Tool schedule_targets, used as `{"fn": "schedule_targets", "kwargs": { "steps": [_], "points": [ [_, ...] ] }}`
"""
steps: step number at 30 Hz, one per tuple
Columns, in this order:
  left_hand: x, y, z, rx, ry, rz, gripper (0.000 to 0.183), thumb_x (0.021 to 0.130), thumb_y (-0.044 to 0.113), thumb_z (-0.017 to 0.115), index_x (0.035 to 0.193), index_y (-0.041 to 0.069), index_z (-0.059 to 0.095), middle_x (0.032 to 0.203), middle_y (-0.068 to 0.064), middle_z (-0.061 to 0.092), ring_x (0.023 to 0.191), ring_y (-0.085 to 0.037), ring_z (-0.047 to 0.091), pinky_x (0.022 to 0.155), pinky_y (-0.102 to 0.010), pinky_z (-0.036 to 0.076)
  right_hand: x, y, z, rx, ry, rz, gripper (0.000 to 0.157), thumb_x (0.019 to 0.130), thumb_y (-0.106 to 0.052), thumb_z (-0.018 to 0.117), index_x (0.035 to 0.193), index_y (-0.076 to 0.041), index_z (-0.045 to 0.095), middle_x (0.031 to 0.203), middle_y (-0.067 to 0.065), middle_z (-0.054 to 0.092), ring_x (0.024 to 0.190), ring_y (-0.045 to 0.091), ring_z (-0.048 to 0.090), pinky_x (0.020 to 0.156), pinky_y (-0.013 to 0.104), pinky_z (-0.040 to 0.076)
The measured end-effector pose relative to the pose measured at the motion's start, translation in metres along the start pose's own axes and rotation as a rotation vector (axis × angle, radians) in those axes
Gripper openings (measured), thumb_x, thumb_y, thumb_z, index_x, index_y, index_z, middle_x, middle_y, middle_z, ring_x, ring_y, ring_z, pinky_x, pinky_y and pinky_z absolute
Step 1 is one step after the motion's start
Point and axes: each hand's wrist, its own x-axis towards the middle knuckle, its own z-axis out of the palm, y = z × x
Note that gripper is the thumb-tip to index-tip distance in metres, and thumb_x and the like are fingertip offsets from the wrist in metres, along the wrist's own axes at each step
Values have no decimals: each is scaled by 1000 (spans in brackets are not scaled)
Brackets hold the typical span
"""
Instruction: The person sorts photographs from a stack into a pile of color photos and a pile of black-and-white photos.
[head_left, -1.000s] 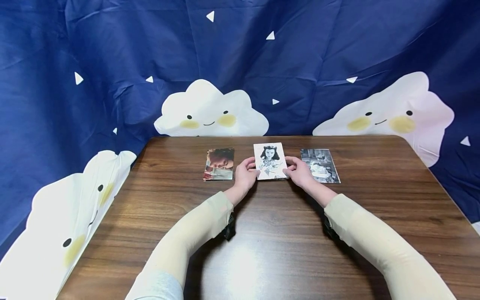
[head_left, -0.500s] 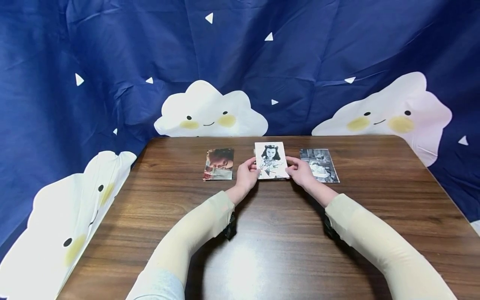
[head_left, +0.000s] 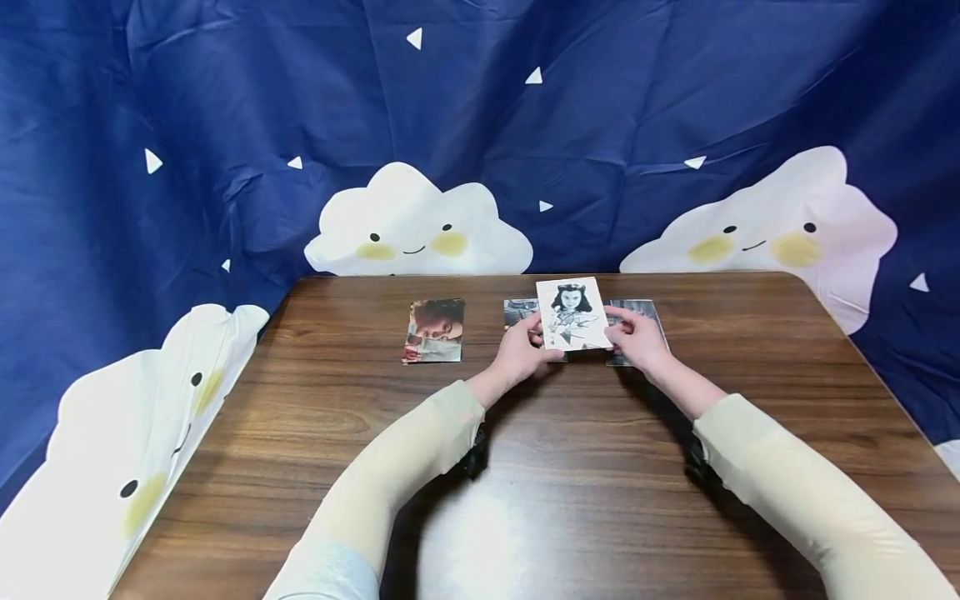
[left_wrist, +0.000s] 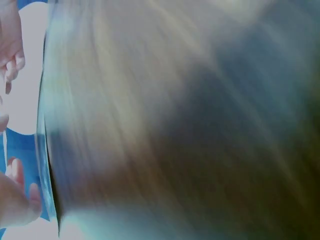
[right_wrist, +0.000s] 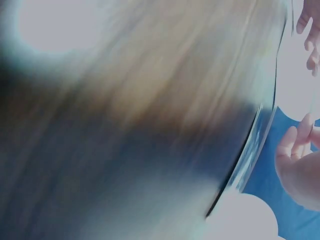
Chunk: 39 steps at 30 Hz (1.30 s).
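A white-bordered black-and-white portrait photo (head_left: pixel 572 315) is raised a little above the table, facing the head camera. My left hand (head_left: pixel 520 348) holds it by the lower left edge, and my right hand (head_left: pixel 636 340) pinches its right edge. Under it, mostly covered, lies a darker black-and-white photo (head_left: pixel 517 311). Another black-and-white photo (head_left: pixel 639 309) lies to the right, partly behind my right hand. Off to the left is a colour photo (head_left: pixel 435 331), flat on the wood. Both wrist views catch only parts of the hands, such as the left hand (left_wrist: pixel 17 197) and right hand (right_wrist: pixel 300 167).
The brown wooden table (head_left: pixel 360 417) has a bright reflection near its front. Behind it hangs a blue cloth (head_left: pixel 480 108) with white clouds and small triangles. The wrist views are mostly blurred tabletop.
Both hands have lifted the portrait photo and carried it right. The darker photo that lay hidden under it now shows at its left. The left colour photo has stayed in place.
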Motion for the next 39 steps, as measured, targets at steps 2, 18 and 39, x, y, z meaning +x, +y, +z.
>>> {"fn": "schedule_targets", "kwargs": {
  "steps": [2, 18, 39],
  "points": [
    [2, 3, 5, 15, -8, 5, 78, 73, 12, 86, 140, 1, 49, 105, -2, 60, 90, -15, 58, 78, -17, 43, -2, 2, -8, 11, -1, -11, 44, 90, 9, 52, 134, 14, 46, 72, 0, 58, 58, 3, 51, 58, 18, 49],
    [15, 33, 54, -17, 0, 51, 67, 74, 9, 85, 135, 4, 57, 90, 2, 61, 81, -11, 59, 71, -13, 42, -17, 23, -59, 14, 44, 7, 45, 92, 3, 56, 134, 16, 45, 69, -16, 59, 59, 2, 53, 52, 18, 44],
    [9, 36, 93, 477, 11, -41, 64, 76, 43, 82, 133, 20, 62, 114, 5, 60, 108, -15, 52, 88, -23, 40, -21, 53, -76, -150, -26, 38, 42, 92, 2, 57, 130, 17, 47, 75, 5, 63, 61, 2, 54, 53, 21, 44]
  ]
}}
